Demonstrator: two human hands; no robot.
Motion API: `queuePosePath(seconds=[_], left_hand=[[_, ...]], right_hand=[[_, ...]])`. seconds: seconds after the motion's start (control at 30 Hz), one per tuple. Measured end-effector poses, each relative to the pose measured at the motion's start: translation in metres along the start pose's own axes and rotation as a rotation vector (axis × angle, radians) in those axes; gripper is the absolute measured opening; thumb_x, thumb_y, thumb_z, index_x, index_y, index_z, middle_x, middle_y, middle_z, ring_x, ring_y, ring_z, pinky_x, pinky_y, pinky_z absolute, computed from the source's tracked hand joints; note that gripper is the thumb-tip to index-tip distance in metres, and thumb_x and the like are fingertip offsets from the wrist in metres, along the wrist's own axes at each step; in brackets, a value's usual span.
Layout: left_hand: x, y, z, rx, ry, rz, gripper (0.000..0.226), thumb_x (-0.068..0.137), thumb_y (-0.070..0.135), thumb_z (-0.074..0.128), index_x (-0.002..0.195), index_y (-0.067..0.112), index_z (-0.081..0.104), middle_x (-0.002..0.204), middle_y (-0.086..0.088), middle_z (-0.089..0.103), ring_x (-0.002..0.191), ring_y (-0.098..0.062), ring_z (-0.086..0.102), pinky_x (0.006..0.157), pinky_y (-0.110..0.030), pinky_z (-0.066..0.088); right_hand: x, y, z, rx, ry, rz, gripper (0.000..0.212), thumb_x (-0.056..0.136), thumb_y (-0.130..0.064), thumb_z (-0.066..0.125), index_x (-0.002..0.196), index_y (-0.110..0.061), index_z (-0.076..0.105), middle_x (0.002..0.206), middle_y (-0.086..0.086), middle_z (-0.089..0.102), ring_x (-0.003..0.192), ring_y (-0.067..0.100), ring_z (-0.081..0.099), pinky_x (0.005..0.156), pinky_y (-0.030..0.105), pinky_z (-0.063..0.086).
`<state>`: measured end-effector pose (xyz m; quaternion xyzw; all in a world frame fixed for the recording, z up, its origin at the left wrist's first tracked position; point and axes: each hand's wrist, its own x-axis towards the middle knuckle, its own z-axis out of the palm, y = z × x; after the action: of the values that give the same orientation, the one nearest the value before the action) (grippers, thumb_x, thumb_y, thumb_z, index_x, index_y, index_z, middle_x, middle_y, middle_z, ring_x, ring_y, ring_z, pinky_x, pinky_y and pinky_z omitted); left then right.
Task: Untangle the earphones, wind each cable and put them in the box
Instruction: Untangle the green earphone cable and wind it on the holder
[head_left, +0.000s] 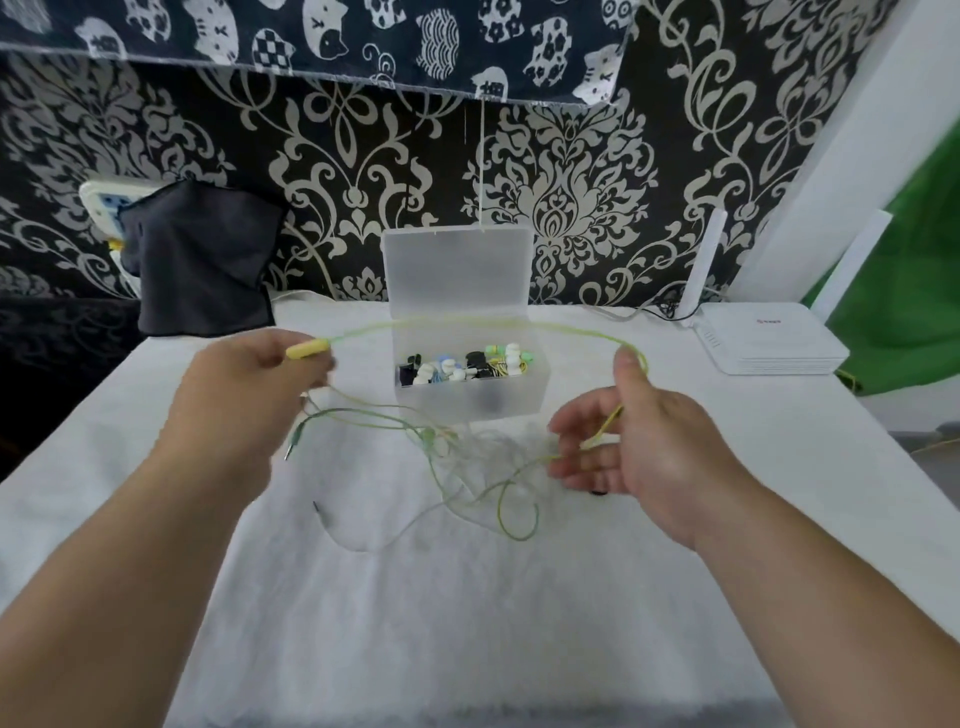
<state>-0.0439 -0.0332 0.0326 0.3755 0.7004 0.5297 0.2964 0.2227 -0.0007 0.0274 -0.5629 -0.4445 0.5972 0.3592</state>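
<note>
My left hand pinches the yellow remote piece of a yellow-green earphone cable above the table. The cable arcs across in front of the box to my right hand, where it runs over the thumb and between loosely curled fingers. Below and between my hands lies a tangle of pale green and white earphone cables on the white cloth, with a green plug hanging at the left. A frosted plastic box with its lid up stands behind, holding several wound earphones.
A white cloth covers the table. A white router with its antenna stands at the back right. A dark grey cloth hangs at the back left over a power strip. Patterned wallpaper is right behind the box.
</note>
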Motion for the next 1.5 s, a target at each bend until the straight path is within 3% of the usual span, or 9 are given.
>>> queuePosePath(seconds=[0.13, 0.43, 0.6, 0.73, 0.83, 1.03, 1.23, 1.4, 1.5], left_hand=[[-0.010, 0.009, 0.013, -0.345, -0.236, -0.144, 0.031, 0.089, 0.033, 0.067, 0.068, 0.014, 0.054, 0.054, 0.002, 0.048, 0.063, -0.020, 0.063, 0.081, -0.033, 0.050], [0.015, -0.016, -0.011, -0.040, 0.266, -0.136, 0.010, 0.092, 0.025, 0.062, 0.087, 0.025, 0.071, 0.072, -0.001, 0.055, 0.057, -0.018, 0.044, 0.050, -0.026, 0.032], [0.019, -0.011, -0.012, -0.398, 0.121, -0.189, 0.024, 0.096, 0.011, 0.052, 0.085, 0.023, 0.069, 0.071, 0.008, 0.070, 0.080, -0.011, 0.072, 0.076, -0.025, 0.050], [0.013, -0.002, -0.004, -0.388, 0.114, -0.070, 0.021, 0.093, 0.020, 0.064, 0.073, 0.016, 0.064, 0.050, 0.004, 0.049, 0.055, -0.014, 0.060, 0.071, -0.032, 0.058], [-0.006, 0.000, 0.011, 0.045, 0.057, 0.167, 0.028, 0.081, 0.027, 0.077, 0.060, 0.012, 0.065, 0.060, -0.024, 0.054, 0.052, -0.018, 0.043, 0.057, -0.030, 0.040], [-0.032, 0.003, 0.047, 0.445, -0.121, 0.388, 0.040, 0.083, 0.034, 0.074, 0.050, 0.021, 0.056, 0.046, 0.004, 0.047, 0.042, -0.012, 0.039, 0.045, -0.024, 0.029], [-0.042, 0.003, 0.059, 0.494, -0.222, 0.489, 0.031, 0.076, 0.036, 0.072, 0.054, 0.026, 0.053, 0.056, 0.007, 0.049, 0.054, -0.005, 0.046, 0.048, -0.019, 0.030], [-0.025, -0.004, 0.040, 0.570, -0.225, 0.412, 0.033, 0.088, 0.034, 0.070, 0.063, 0.018, 0.055, 0.047, 0.006, 0.044, 0.046, -0.011, 0.039, 0.047, -0.026, 0.031], [-0.013, -0.003, 0.028, 0.461, -0.074, 0.309, 0.025, 0.093, 0.019, 0.063, 0.068, 0.018, 0.061, 0.062, 0.008, 0.059, 0.055, -0.016, 0.056, 0.052, -0.027, 0.037]], right_hand=[[-0.004, 0.001, 0.008, -0.066, -0.161, 0.024, 0.078, 0.103, -0.058, 0.024, 0.064, -0.002, 0.063, 0.077, 0.021, 0.073, 0.073, 0.036, 0.073, 0.072, 0.037, 0.060], [0.021, -0.005, -0.017, -0.320, 0.491, -0.370, 0.048, 0.096, -0.040, 0.057, 0.056, -0.013, 0.060, 0.038, -0.010, 0.040, 0.040, 0.010, 0.039, 0.053, 0.029, 0.029], [0.021, -0.006, -0.006, -0.137, 0.238, -0.065, 0.072, 0.103, -0.055, 0.031, 0.059, -0.010, 0.066, 0.060, 0.010, 0.070, 0.078, 0.034, 0.072, 0.090, 0.044, 0.054], [0.016, -0.006, -0.007, -0.231, 0.080, -0.028, 0.052, 0.100, -0.044, 0.052, 0.064, -0.008, 0.062, 0.041, 0.005, 0.045, 0.051, 0.028, 0.059, 0.091, 0.056, 0.054], [0.013, 0.002, -0.007, -0.689, 0.078, -0.092, 0.017, 0.083, -0.025, 0.074, 0.098, -0.019, 0.068, 0.073, -0.004, 0.064, 0.069, 0.019, 0.063, 0.072, 0.039, 0.054], [0.001, 0.003, 0.011, -0.589, -0.182, -0.483, 0.082, 0.076, -0.027, 0.076, 0.148, -0.038, 0.038, 0.143, -0.021, 0.048, 0.130, -0.007, 0.044, 0.102, 0.016, 0.036], [-0.009, -0.003, 0.028, -0.602, -0.210, -0.578, 0.009, 0.093, -0.027, 0.067, 0.101, -0.025, 0.072, 0.071, -0.021, 0.067, 0.067, -0.007, 0.061, 0.067, 0.015, 0.044], [0.002, -0.016, 0.008, -0.209, 0.014, -0.514, 0.017, 0.084, -0.036, 0.072, 0.078, -0.021, 0.076, 0.058, 0.005, 0.060, 0.052, 0.012, 0.044, 0.081, 0.055, 0.056], [-0.001, -0.028, -0.005, -0.022, -0.099, -0.470, 0.009, 0.074, -0.011, 0.080, 0.078, -0.015, 0.073, 0.050, -0.003, 0.045, 0.046, 0.012, 0.033, 0.067, 0.035, 0.047]])
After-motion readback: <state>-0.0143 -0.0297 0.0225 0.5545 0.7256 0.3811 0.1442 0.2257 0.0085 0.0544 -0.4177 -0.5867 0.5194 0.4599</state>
